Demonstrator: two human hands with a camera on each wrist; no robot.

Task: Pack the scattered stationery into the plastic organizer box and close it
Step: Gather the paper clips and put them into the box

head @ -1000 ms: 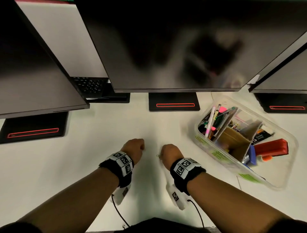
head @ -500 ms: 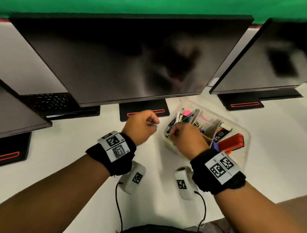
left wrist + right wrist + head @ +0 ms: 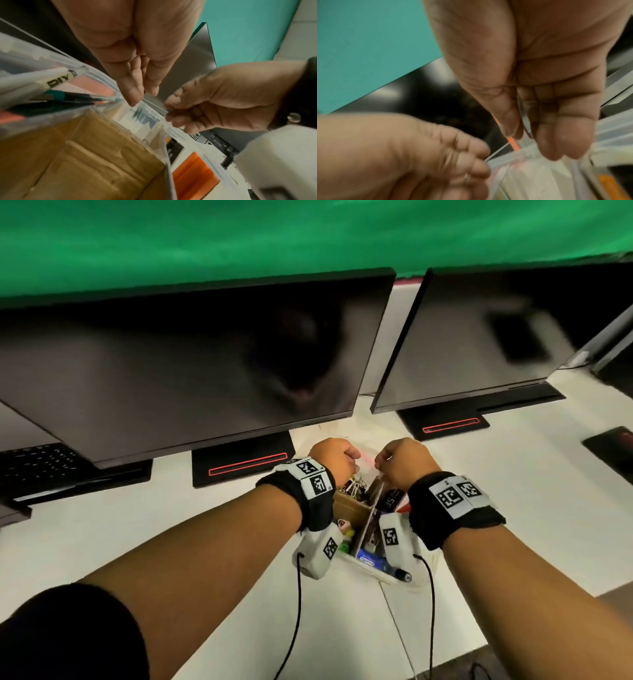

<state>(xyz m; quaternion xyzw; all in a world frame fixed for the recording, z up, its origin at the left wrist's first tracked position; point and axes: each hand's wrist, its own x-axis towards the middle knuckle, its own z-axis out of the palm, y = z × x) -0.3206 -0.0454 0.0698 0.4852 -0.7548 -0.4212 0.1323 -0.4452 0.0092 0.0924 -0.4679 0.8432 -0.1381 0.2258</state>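
Clear plastic organizer box point(image 3: 371, 569) on the table point(image 3: 205, 529) already holds pens point(image 3: 72, 96), but no lid is on, and your left hand point(image 3: 334, 455) and right hand point(image 3: 406, 458) each pinch something tiny over it.

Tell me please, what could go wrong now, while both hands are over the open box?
1. The right hand pinches something thin between thumb and fingers; it is too small to identify, and released carelessly it might miss the box and land on the desk.
2. The cardboard divider stands tilted and may block a lid later.
3. The left hand and the wrists hide much of the box in the head view, so aiming is harder.
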